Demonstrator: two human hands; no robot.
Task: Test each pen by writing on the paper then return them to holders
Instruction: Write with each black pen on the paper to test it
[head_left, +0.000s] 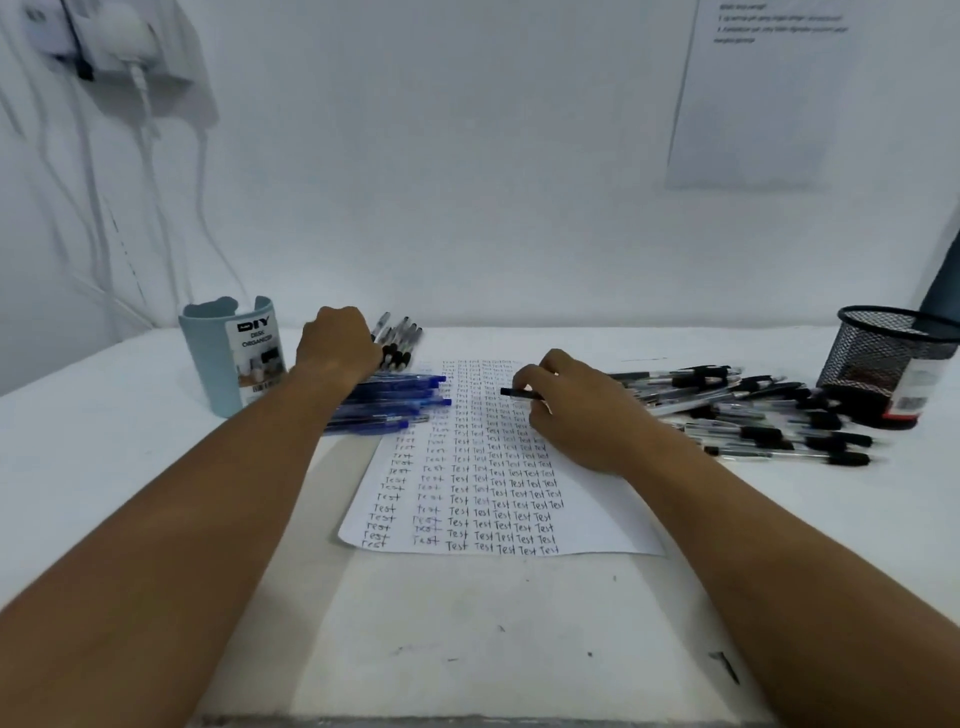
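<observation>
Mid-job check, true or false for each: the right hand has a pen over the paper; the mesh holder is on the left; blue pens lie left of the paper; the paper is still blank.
1. The right hand holds a black pen over the paper. True.
2. The mesh holder stands on the left. False: it stands far right; the light blue organizer is on the left.
3. Blue pens lie left of the paper. True.
4. The paper is blank. False: columns of "Test" cover it.

Paper (498, 499) centre; organizer (228, 364) left, mesh holder (883, 358) right.
</observation>
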